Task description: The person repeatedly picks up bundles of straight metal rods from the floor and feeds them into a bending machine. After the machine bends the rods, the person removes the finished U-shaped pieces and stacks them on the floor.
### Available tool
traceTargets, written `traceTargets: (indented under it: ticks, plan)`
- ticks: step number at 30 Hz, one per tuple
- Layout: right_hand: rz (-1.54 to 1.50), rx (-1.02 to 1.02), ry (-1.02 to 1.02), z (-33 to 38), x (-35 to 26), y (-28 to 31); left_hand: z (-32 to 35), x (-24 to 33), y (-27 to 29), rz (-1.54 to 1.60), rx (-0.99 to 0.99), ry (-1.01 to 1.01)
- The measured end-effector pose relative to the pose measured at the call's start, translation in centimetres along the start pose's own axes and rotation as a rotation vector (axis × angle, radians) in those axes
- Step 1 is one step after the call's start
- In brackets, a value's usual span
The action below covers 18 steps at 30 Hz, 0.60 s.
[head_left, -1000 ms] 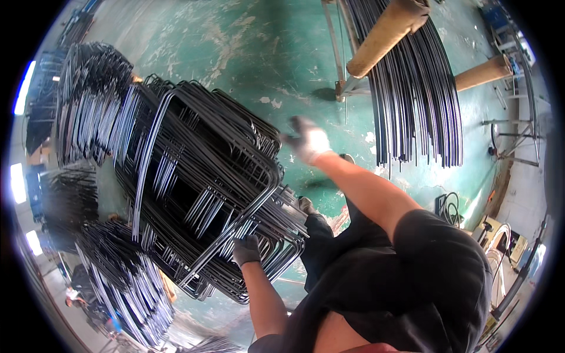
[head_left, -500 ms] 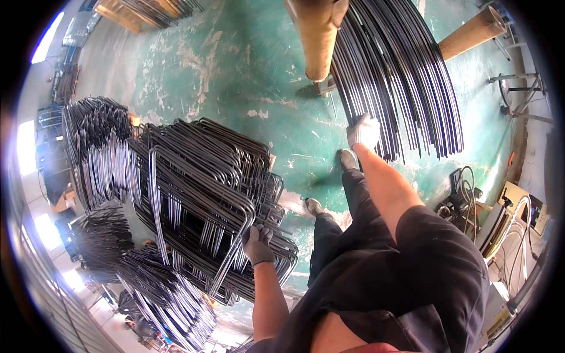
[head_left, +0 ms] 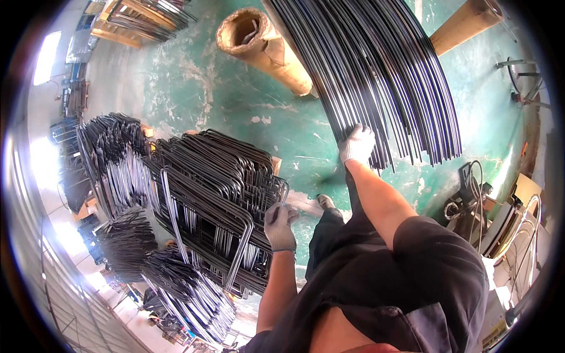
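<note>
My right hand [head_left: 358, 145], in a pale work glove, is closed on the end of a straight dark metal tube at the left edge of a wide row of such tubes [head_left: 376, 70]. Which single tube or how many it grips is hidden by the fingers. My left hand [head_left: 280, 228], in a greyish glove, has its fingers curled in, and nothing shows in it. It hovers beside the right end of a big stack of bent black metal tubes [head_left: 206, 200], whose rounded corners face me.
A thick brown cardboard roll [head_left: 276, 62] lies left of the straight tubes, another brown roll [head_left: 465, 26] right of them. More bundles of bent tubes [head_left: 118, 159] stand at far left. Cables and equipment [head_left: 471, 200] sit at right. The green floor [head_left: 235, 106] is scuffed.
My left hand has moved right, off the bent tube corner it was at. My right hand has shifted slightly left and nearer along the straight tubes' ends. The view has turned.
</note>
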State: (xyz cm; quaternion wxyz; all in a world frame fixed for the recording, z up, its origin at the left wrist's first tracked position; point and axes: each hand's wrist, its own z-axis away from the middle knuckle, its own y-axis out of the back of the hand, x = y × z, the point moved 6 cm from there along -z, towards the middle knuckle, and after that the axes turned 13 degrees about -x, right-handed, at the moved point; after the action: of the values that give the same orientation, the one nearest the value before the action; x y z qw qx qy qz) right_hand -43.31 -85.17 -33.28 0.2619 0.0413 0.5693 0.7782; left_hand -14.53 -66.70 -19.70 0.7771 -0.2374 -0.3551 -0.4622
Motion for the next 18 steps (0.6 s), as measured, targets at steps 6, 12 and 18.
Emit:
traceTargets:
  ticks: [6,12,18]
  plan:
    - [-0.086,-0.190,-0.118,-1.5,1.6,-4.9,1.1,0.5,-0.3,-0.115,0.000,-0.029]
    - [-0.251,-0.466,-0.048,-2.1,2.8,-1.8,2.3,-0.9,0.4,-0.075,-0.024,0.013]
    - [-0.902,-0.727,-0.068,-1.1,5.7,-0.2,3.0,-2.1,0.5,-0.037,-0.147,0.051]
